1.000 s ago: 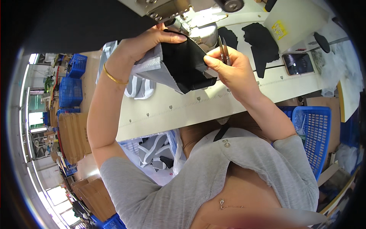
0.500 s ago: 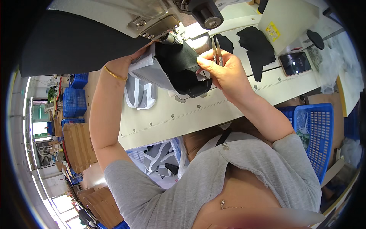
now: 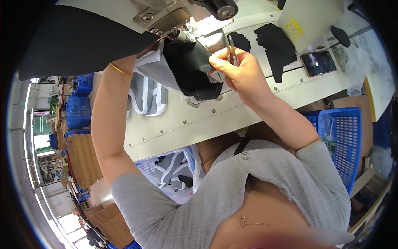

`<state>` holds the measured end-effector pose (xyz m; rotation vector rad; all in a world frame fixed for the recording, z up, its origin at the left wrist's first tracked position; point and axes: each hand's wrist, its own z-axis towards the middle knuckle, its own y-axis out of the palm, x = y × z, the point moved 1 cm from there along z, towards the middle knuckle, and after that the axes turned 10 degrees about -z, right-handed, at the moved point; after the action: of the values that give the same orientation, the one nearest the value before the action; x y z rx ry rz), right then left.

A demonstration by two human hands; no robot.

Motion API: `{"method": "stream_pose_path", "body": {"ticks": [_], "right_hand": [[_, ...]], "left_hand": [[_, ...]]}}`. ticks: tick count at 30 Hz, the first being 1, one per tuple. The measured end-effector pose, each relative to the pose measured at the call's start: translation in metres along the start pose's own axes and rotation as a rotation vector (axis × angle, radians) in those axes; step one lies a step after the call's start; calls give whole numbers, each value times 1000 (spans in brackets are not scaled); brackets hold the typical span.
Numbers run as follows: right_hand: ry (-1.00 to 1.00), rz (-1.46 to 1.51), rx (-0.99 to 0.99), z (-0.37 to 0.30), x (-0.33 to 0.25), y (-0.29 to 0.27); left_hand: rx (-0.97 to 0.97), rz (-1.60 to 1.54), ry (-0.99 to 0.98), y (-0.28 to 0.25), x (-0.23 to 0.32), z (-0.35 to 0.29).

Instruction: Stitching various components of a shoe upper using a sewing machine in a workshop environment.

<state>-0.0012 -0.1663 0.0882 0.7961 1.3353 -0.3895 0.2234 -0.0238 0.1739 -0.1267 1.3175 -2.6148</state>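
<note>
A black and light-grey fabric piece (image 3: 188,62) lies under the head of a sewing machine (image 3: 172,23), its grey side toward my left. My right hand (image 3: 244,76) is closed, thumb and fingertips at the black fabric's right edge. Tucked in that same hand are small scissors (image 3: 231,52), blades pointing up and away. At the fabric's left side is my left hand (image 3: 141,57), with a gold bangle on the wrist; its fingers are hidden behind the machine and the cloth. Grey pieces with white edging (image 3: 147,97) rest on the table just below.
Black cut pieces (image 3: 275,47) and a phone (image 3: 318,63) lie on the pale worktable (image 3: 199,120), which has a ruler marking along it. Blue crates (image 3: 342,141) stand at right and far left. Below the front edge, a lined basket (image 3: 145,167) holds grey pieces.
The black fabric's lower edge hangs flatter now, and the opening in it shows less. Both hands keep their places on the work; the whole view has shifted slightly.
</note>
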Motion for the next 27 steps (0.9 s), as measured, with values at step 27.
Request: {"method": "stream_pose_path", "body": {"ticks": [27], "right_hand": [[165,164,-118,-31,-6,27]], "left_hand": [[236,-439,286,37,103,-40]]}}
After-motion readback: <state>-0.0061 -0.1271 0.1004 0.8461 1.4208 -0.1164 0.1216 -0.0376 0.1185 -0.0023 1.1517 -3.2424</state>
